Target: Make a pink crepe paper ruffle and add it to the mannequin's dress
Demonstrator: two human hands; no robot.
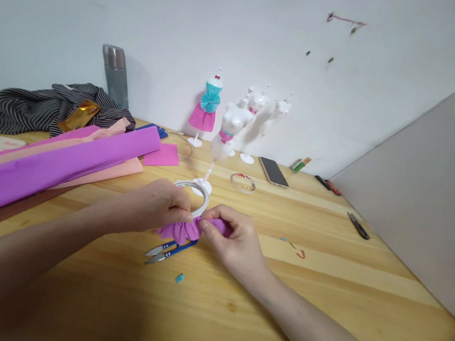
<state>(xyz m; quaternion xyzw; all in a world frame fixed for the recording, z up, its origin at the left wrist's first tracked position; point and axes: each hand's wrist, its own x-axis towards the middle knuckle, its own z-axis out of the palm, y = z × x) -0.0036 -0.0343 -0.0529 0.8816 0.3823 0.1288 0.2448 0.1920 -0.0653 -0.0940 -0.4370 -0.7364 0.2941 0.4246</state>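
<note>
Between my hands is a gathered strip of purple crepe paper [180, 232], its lower edge ruffled. My left hand [168, 207] pinches the strip's top edge. The fingers of my right hand [231, 234] close on its other end, where a piece of the paper pokes out past the thumb. Just behind the fingers is a white roll of tape [205, 196], partly covered by my left hand. Beneath the paper lie blue-handled thread snips [168, 250], blades pointing left. A small dress-form mannequin [235, 119] with a pink waistband stands beyond the tape.
Rolls of coloured crepe paper [57, 168] cover the left side, before a striped cloth [27, 106] and a bottle [117, 77]. A dressed mannequin [203, 118] stands by the wall. Rightward are a phone [273, 171], a bracelet [243, 182] and a dark cutting tool [358, 226].
</note>
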